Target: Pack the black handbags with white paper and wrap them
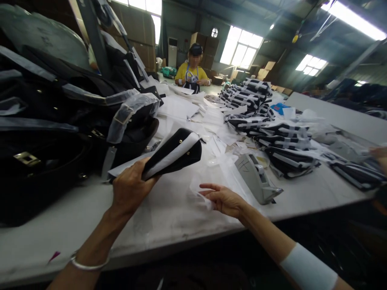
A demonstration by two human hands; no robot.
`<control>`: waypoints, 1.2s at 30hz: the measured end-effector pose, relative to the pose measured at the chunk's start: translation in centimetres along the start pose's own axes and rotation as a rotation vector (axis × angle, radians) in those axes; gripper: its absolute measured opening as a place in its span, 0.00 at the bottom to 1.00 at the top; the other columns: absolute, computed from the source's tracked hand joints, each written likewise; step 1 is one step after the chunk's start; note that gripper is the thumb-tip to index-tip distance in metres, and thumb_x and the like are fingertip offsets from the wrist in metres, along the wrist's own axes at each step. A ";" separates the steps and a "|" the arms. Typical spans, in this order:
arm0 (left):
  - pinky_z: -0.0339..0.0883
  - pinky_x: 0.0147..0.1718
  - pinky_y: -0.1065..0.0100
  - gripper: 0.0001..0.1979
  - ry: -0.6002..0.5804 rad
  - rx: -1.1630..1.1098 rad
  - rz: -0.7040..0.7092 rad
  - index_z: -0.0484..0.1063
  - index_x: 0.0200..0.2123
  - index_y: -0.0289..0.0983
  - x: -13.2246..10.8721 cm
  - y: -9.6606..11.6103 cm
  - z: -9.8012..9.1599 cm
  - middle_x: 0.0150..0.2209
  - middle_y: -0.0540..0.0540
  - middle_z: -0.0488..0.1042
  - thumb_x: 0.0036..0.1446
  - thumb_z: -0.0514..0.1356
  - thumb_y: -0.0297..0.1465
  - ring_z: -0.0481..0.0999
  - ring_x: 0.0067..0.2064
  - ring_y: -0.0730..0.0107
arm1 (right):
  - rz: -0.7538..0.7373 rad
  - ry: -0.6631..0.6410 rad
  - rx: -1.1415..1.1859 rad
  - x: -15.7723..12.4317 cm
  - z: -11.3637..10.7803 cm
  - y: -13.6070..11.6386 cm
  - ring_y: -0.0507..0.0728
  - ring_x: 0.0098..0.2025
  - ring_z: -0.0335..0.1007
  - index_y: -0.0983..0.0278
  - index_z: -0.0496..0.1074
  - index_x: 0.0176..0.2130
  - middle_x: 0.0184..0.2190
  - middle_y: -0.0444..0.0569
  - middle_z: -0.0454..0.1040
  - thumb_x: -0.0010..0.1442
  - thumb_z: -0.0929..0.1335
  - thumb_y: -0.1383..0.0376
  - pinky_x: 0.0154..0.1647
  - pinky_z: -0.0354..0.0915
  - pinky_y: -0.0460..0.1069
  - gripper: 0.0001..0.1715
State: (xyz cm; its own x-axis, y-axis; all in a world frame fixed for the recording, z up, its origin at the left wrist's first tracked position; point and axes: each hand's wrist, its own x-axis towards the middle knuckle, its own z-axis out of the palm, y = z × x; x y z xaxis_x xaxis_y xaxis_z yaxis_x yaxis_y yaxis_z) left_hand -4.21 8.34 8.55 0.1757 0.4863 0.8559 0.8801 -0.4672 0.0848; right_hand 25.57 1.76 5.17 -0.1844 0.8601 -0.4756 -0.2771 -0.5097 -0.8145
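Note:
My left hand (130, 185) is closed round one end of a black bag (192, 155), lifted and tilted above the table. The bag has small gold studs and a white padded strip along it. To its right, my right hand (225, 200) pinches the edge of a thin translucent plastic sheet (196, 187) between thumb and fingers. The index finger stretches out over the sheet. How far the sheet reaches across the pale table is hard to make out.
Large black handbags (121, 121) with wrapped handles crowd the left. A grey tape dispenser (250, 179) stands right of my right hand. Stacked black-and-white wrapped pieces (281, 137) lie behind it. Loose white sheets (178, 105) cover the middle. A person in yellow (181, 73) works across the table.

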 end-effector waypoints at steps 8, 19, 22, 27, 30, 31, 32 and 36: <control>0.72 0.41 0.64 0.22 -0.059 -0.016 -0.031 0.72 0.53 0.37 -0.2 0.0 0.0 0.47 0.41 0.81 0.58 0.64 0.40 0.82 0.42 0.55 | 0.026 0.103 -0.254 -2.4 -1.0 1.7 0.50 0.30 0.69 0.63 0.76 0.42 0.45 0.49 0.75 0.39 0.74 0.69 0.24 0.67 0.45 0.26; 0.72 0.43 0.61 0.21 -0.087 -0.038 -0.038 0.72 0.53 0.36 -0.2 0.1 0.0 0.47 0.40 0.80 0.58 0.64 0.38 0.82 0.43 0.53 | -0.074 0.092 -0.499 -2.1 1.2 2.9 0.58 0.38 0.75 0.59 0.75 0.49 0.45 0.51 0.77 0.48 0.74 0.61 0.32 0.71 0.51 0.27; 0.72 0.42 0.61 0.20 -0.076 -0.029 -0.019 0.71 0.53 0.36 -0.4 0.1 -0.2 0.47 0.39 0.80 0.59 0.63 0.37 0.82 0.43 0.53 | -0.385 0.264 -1.030 -1.1 0.2 2.5 0.58 0.36 0.74 0.57 0.79 0.44 0.41 0.50 0.78 0.54 0.71 0.60 0.42 0.69 0.54 0.16; 0.72 0.45 0.62 0.17 -0.056 -0.083 0.247 0.70 0.54 0.35 -1.8 1.0 -0.7 0.45 0.40 0.81 0.62 0.59 0.31 0.81 0.43 0.58 | -0.619 0.587 -1.211 3.3 -4.5 -1.9 0.57 0.36 0.74 0.61 0.77 0.45 0.42 0.51 0.77 0.60 0.67 0.63 0.45 0.68 0.52 0.15; 0.70 0.51 0.63 0.16 -0.091 -0.157 0.470 0.70 0.54 0.34 -3.4 1.9 -0.8 0.47 0.41 0.80 0.63 0.54 0.23 0.80 0.48 0.62 | -0.647 0.593 -1.275 6.4 -7.6 -4.1 0.54 0.35 0.72 0.62 0.69 0.59 0.51 0.53 0.73 0.58 0.67 0.66 0.46 0.68 0.51 0.28; 0.69 0.53 0.63 0.17 -0.103 -0.177 0.523 0.71 0.53 0.34 -3.8 2.2 -0.8 0.48 0.42 0.80 0.64 0.53 0.21 0.79 0.49 0.63 | -0.631 0.563 -1.294 7.3 -8.4 -4.7 0.53 0.34 0.71 0.61 0.66 0.61 0.51 0.52 0.73 0.57 0.68 0.66 0.46 0.68 0.51 0.33; 0.67 0.54 0.63 0.17 -0.117 -0.194 0.558 0.71 0.53 0.34 -4.1 2.5 -0.8 0.49 0.42 0.80 0.64 0.52 0.20 0.79 0.51 0.64 | -0.609 0.531 -1.313 8.1 -9.0 -5.2 0.52 0.34 0.70 0.60 0.65 0.62 0.49 0.50 0.73 0.55 0.70 0.67 0.45 0.68 0.50 0.36; 0.64 0.58 0.63 0.16 -0.156 -0.235 0.606 0.73 0.52 0.32 -4.2 3.6 -0.8 0.51 0.41 0.79 0.66 0.51 0.20 0.76 0.55 0.64 | -0.518 0.387 -1.423 10.2 -10.2 -7.2 0.53 0.35 0.70 0.57 0.74 0.54 0.43 0.46 0.73 0.49 0.73 0.68 0.42 0.67 0.49 0.31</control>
State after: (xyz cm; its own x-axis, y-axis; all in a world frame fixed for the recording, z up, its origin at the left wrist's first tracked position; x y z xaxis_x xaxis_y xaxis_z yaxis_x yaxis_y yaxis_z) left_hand -2.17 4.04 5.70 0.6858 0.1799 0.7052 0.4893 -0.8313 -0.2637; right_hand 35.32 14.43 2.80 -0.0481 0.9960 0.0747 0.8963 0.0761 -0.4368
